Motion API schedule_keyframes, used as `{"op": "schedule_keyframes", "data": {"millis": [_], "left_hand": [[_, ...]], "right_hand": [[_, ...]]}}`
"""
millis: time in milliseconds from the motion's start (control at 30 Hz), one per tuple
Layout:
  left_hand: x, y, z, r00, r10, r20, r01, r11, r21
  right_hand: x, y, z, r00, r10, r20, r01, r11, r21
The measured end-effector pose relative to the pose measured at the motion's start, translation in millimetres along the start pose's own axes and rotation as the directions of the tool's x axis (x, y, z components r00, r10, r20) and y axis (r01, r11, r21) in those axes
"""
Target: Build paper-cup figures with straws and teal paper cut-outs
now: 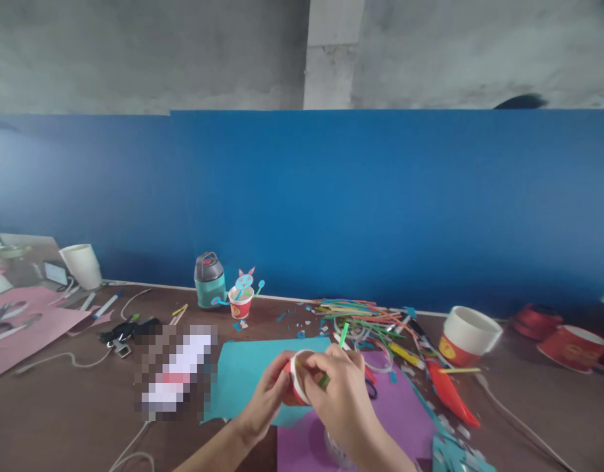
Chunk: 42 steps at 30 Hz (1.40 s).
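Note:
In the middle of the head view, my left hand [272, 388] is wrapped round a red paper cup [294, 389] with a white rim, its mouth tilted towards my right hand. My right hand [342, 380] is closed at the cup's mouth, its fingertips reaching inside. A green straw [343, 335] sticks up behind its fingers, and a bit of green shows again by the fingertips. Below lie a teal paper sheet [247, 367] and a purple paper sheet [404, 419]. My right arm partly hides a clear round object [337, 453] and dark scissor handles [371, 390].
Behind stand a teal flask [210, 285] and a cup with a blue cat face [241, 303]. Coloured straws [351, 311] and paper scraps lie at the back right, near stacked white cups [466, 334] and a red pointed object [452, 396]. A blue partition [331, 210] borders the table.

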<state>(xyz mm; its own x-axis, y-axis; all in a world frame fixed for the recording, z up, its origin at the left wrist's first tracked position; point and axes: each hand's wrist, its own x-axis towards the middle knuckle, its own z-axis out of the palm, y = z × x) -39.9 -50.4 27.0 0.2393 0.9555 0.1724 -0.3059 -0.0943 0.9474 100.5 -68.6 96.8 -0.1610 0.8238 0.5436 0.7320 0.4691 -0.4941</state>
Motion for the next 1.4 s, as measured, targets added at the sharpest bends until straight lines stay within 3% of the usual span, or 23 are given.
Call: {"op": "schedule_keyframes", "data": {"millis": [333,500,700,867,1100,1400], "left_hand": [[3.5,1.8,-7.2,0.984,0.116,0.133,-0.143,0.964,0.222],[1.8,6.2,-4.8,0.98,0.107,0.167,-0.149,0.954,0.261],[1.9,10.1,-2.4,0.972,0.156,0.174,-0.203,0.932,0.301],[3.0,9.5,-5.1,0.968,0.129,0.214,-0.196,0.923,0.33],[3.8,4.7,-10.2,0.974,0.127,0.188,-0.188,0.915,0.356],[2.2,9.3,-3.6,0.974,0.125,0.19,-0.181,0.932,0.314]], "right_hand": [[0.4,-0.7,-2.0,0.999,-0.014,0.036,0.014,1.0,0.011],[0.8,0.2,-2.5,0.995,-0.104,0.006,0.104,0.994,0.029],[-0.7,0.1,1.2,0.996,-0.067,-0.059,0.069,0.997,0.027],[-0.5,2.1,4.3,0.995,-0.099,-0.025,0.099,0.995,0.001],[1.6,6.1,2.4,0.991,0.034,0.127,-0.04,0.998,0.042],[2.2,3.8,-0.5,0.995,0.01,0.098,-0.018,0.996,0.082]]}}
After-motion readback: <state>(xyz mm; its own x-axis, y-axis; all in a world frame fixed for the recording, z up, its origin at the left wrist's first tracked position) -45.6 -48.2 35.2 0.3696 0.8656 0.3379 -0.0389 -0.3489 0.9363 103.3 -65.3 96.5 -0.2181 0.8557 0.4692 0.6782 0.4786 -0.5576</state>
